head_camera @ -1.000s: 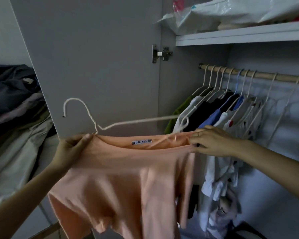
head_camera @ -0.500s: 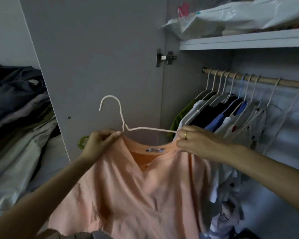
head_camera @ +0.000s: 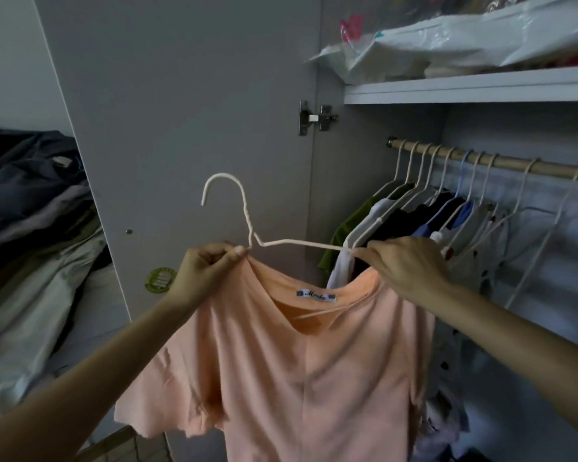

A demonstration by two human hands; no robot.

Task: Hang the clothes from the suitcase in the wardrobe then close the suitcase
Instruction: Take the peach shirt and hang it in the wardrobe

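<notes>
Hands (head_camera: 205,271) (head_camera: 406,269) pinch peach shirt (head_camera: 301,378) onto hanger (head_camera: 247,225).

Two bare forearms, no sleeves in view, left hand (head_camera: 205,274), right hand (head_camera: 407,270)
</notes>
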